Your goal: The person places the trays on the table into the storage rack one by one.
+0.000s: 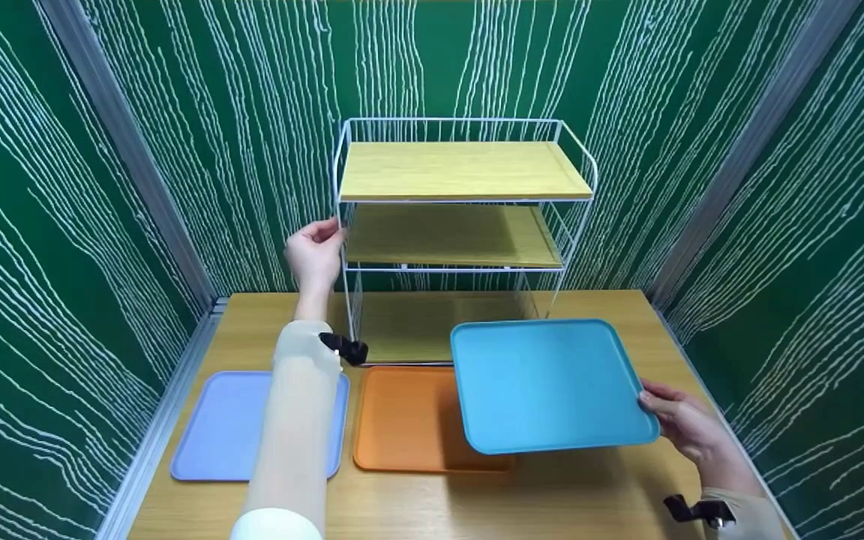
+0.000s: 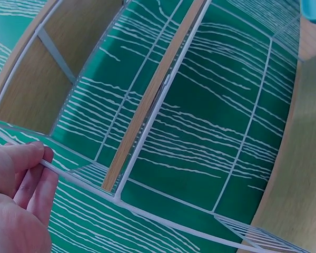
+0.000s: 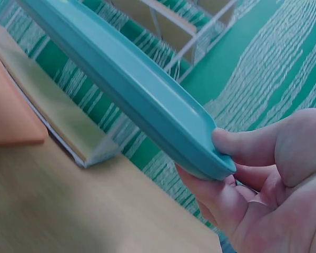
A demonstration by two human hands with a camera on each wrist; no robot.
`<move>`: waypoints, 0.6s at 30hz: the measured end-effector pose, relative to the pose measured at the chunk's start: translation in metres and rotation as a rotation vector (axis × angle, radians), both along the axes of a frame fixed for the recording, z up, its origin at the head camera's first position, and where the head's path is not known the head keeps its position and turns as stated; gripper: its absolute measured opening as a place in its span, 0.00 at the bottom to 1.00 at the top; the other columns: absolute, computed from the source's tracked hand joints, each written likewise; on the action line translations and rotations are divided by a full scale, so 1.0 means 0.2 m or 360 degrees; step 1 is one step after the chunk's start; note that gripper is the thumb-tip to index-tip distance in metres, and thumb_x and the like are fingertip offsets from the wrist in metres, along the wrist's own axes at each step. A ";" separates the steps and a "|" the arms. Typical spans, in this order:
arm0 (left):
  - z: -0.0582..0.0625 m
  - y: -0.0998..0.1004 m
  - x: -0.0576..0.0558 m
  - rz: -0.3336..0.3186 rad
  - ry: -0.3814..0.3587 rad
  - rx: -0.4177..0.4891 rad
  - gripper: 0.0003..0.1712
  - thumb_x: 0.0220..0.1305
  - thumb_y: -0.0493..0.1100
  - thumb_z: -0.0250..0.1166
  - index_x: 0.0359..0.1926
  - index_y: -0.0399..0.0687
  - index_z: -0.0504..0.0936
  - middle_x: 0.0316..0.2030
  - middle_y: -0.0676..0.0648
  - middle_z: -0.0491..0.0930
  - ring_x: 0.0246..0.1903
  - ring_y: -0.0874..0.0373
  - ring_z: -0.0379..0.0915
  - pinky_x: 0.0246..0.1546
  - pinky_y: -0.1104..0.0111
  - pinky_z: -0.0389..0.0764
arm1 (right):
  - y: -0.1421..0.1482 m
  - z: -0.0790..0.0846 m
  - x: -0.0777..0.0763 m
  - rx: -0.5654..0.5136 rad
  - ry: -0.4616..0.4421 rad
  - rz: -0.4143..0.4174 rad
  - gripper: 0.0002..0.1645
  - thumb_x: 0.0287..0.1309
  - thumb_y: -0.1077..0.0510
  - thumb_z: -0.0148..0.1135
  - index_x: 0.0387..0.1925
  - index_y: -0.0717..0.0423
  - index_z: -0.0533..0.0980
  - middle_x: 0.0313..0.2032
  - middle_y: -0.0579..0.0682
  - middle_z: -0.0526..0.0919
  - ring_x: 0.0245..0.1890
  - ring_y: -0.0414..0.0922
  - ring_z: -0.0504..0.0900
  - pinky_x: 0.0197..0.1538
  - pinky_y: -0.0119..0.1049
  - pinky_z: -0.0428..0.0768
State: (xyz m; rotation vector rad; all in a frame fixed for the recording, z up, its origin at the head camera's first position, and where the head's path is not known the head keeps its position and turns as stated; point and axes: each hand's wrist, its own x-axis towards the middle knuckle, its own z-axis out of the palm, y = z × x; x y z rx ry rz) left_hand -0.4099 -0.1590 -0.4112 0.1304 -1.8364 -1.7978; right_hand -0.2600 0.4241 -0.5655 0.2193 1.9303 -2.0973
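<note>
A turquoise tray is held above the table by my right hand, which pinches its right edge, thumb on top and fingers underneath. In the right wrist view the tray slants, its rim between thumb and fingers. My left hand grips the left front post of a white wire rack with wooden shelves. The left wrist view shows thumb and fingers of the left hand around that thin white bar. An orange tray lies in front of the rack, partly hidden by the turquoise one.
A lavender tray lies on the wooden table at the left, partly behind my left forearm. The rack's middle shelf and bottom shelf are bare where visible. Green walls with white streaks enclose the table.
</note>
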 end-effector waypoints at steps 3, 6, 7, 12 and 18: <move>0.00 0.00 0.00 0.0010 -0.0008 -0.0003 0.09 0.70 0.34 0.73 0.50 0.41 0.91 0.48 0.41 0.90 0.48 0.53 0.86 0.53 0.65 0.86 | -0.04 0.04 -0.01 -0.0041 0.0007 0.0022 0.25 0.79 0.58 0.60 0.72 0.58 0.74 0.49 0.42 0.87 0.48 0.44 0.90 0.55 0.39 0.87; 0.01 0.00 0.00 0.0017 -0.0021 -0.0020 0.09 0.70 0.34 0.73 0.49 0.41 0.91 0.47 0.43 0.90 0.47 0.53 0.86 0.52 0.66 0.86 | -0.07 0.07 -0.01 -0.0064 0.0005 0.0022 0.28 0.79 0.59 0.60 0.75 0.61 0.71 0.49 0.42 0.88 0.48 0.45 0.90 0.55 0.39 0.87; 0.01 0.00 0.00 0.0016 -0.0027 -0.0027 0.09 0.70 0.34 0.73 0.49 0.40 0.91 0.47 0.43 0.90 0.47 0.53 0.86 0.53 0.66 0.86 | -0.08 0.08 -0.01 -0.0076 0.0006 0.0028 0.28 0.79 0.59 0.60 0.74 0.61 0.71 0.49 0.43 0.88 0.47 0.45 0.90 0.55 0.39 0.88; 0.02 -0.01 0.00 0.0002 -0.0060 -0.0054 0.09 0.70 0.35 0.73 0.50 0.41 0.91 0.49 0.41 0.90 0.48 0.52 0.86 0.53 0.65 0.86 | -0.14 0.12 -0.02 -0.0151 0.0029 0.0063 0.17 0.80 0.60 0.57 0.65 0.54 0.78 0.48 0.45 0.89 0.45 0.43 0.91 0.53 0.37 0.88; 0.02 -0.02 0.01 -0.0013 -0.0092 -0.0082 0.10 0.70 0.37 0.73 0.51 0.42 0.91 0.49 0.43 0.89 0.48 0.53 0.85 0.55 0.66 0.86 | -0.22 0.19 -0.02 -0.0202 0.0034 0.0080 0.12 0.80 0.60 0.58 0.57 0.49 0.81 0.49 0.47 0.89 0.46 0.44 0.91 0.54 0.37 0.87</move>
